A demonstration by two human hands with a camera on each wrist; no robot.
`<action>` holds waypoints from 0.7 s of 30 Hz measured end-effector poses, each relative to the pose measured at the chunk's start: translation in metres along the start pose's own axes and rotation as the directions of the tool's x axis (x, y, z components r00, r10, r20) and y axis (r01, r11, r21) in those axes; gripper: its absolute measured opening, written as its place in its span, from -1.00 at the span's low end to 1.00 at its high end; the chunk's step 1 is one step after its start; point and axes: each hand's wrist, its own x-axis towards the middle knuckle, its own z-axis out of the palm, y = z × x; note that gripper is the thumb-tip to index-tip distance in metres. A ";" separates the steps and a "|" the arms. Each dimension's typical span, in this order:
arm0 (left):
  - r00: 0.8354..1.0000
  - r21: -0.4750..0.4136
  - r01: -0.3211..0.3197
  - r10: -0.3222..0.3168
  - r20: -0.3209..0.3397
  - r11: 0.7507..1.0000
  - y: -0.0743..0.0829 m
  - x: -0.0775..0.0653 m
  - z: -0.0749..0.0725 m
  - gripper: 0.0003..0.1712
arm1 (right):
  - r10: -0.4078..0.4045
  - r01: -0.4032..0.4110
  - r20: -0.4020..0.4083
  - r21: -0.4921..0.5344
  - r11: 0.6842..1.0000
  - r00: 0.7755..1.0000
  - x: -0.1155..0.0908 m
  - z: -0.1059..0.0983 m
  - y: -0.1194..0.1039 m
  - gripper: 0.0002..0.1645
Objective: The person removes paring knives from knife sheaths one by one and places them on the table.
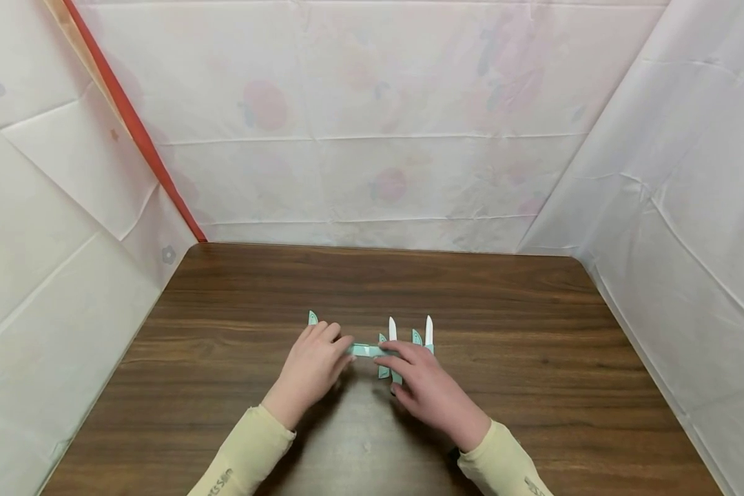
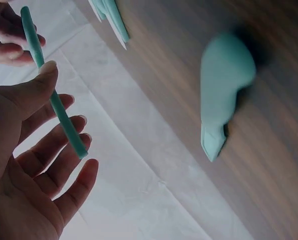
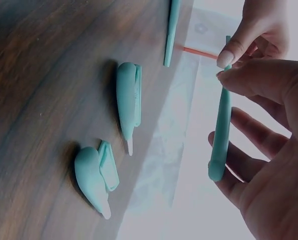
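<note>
A mint-green sheathed knife (image 1: 366, 350) is held level between both hands, above the table. My left hand (image 1: 310, 365) pinches its sheath end between thumb and fingers. In the right wrist view the rounded handle (image 3: 220, 145) lies along the fingers of my right hand (image 1: 430, 386), with the thumb pressing near the middle. Beneath and beside that hand lie two unsheathed knives with white blades, one knife (image 1: 393, 329) nearer the middle and the other knife (image 1: 430, 331) farther right. A green sheath (image 1: 383, 372) lies beside the first, another sheath (image 1: 417, 337) beside the second.
Past my left hand's fingers, another green sheathed knife (image 2: 224, 75) lies on the brown wood-grain table (image 1: 502, 296). White patterned sheeting (image 1: 372, 124) hangs behind the table's back edge and along both sides. A red strip (image 1: 130, 117) runs down the back left corner.
</note>
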 end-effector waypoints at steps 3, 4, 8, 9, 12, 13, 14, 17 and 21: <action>0.999 -0.016 -0.003 0.003 -0.032 1.000 0.004 -0.002 0.000 -0.77 | 0.004 -0.004 -0.024 -0.014 1.000 1.000 -0.001 -0.001 -0.001 -0.41; 0.999 -0.023 -0.001 0.000 -0.041 1.000 0.005 -0.002 0.000 -0.78 | 0.006 -0.006 -0.031 -0.020 1.000 1.000 -0.001 -0.001 -0.002 -0.40; 0.998 -0.023 0.019 -0.020 -0.061 1.000 0.012 -0.005 0.000 -0.78 | 0.000 -0.003 -0.062 -0.059 0.998 0.998 -0.003 -0.001 -0.005 -0.34; 0.997 -0.024 0.024 -0.026 -0.067 0.999 0.014 -0.006 -0.001 -0.78 | -0.004 -0.001 -0.069 -0.070 0.998 0.998 -0.003 -0.001 -0.006 -0.32; 0.997 -0.034 0.041 -0.043 -0.070 0.999 0.019 -0.009 -0.002 -0.78 | -0.012 0.001 -0.091 -0.113 0.994 0.996 -0.004 0.000 -0.008 -0.32; 0.996 -0.039 0.047 -0.050 -0.070 0.998 0.020 -0.009 -0.002 -0.78 | -0.010 -0.002 -0.100 -0.121 0.993 0.995 -0.004 0.000 -0.009 -0.33; 0.996 -0.046 0.051 -0.055 -0.072 0.998 0.022 -0.010 -0.002 -0.77 | -0.006 -0.008 -0.108 -0.132 0.991 0.994 -0.004 0.000 -0.010 -0.34; 0.995 -0.060 0.060 -0.064 -0.073 0.996 0.025 -0.010 -0.003 -0.76 | 0.000 -0.020 -0.130 -0.147 0.989 0.991 -0.004 0.001 -0.011 -0.40; 0.994 -0.059 0.067 -0.072 -0.082 0.996 0.029 -0.011 -0.004 -0.75 | -0.001 -0.023 -0.150 -0.157 0.987 0.989 -0.005 0.002 -0.010 -0.46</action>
